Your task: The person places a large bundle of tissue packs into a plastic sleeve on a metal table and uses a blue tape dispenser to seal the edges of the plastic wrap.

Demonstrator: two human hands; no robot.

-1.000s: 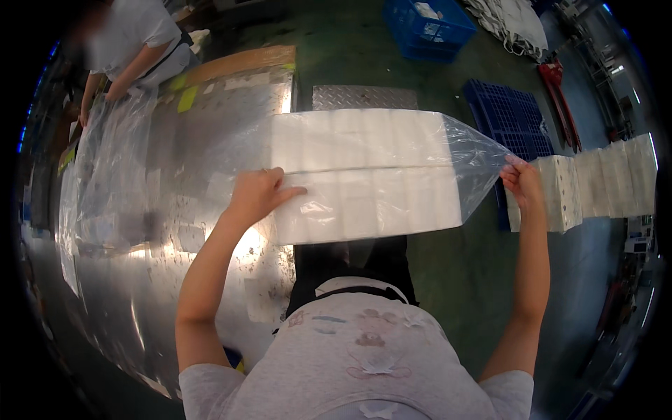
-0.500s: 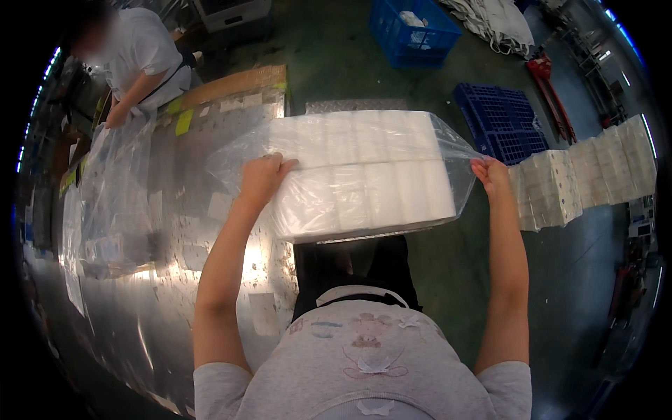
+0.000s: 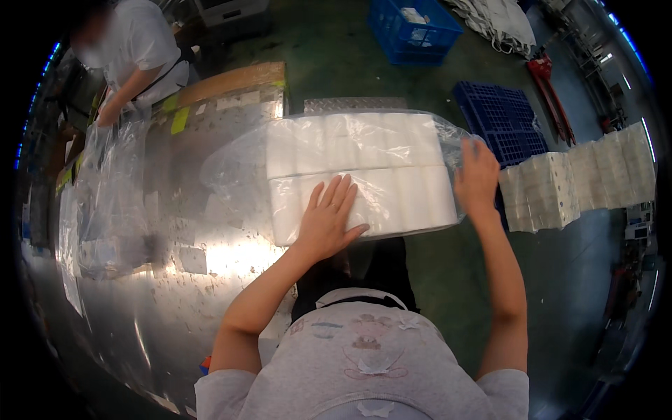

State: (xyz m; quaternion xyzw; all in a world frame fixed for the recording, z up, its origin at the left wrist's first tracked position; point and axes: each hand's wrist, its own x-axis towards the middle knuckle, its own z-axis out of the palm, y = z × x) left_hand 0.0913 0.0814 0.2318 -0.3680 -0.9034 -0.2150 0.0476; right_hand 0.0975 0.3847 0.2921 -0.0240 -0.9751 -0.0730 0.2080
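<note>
Here, left hand crosses near edge of bundle.

Blocked in the middle by the wrapped pack, with the left hand flat on it and the right hand at its right end. Open over the metal table to the left — but only up to the clear plastic sheets. Cluttered past the right hand by a blue pallet and white packs — free over the floor nearer in.
</note>
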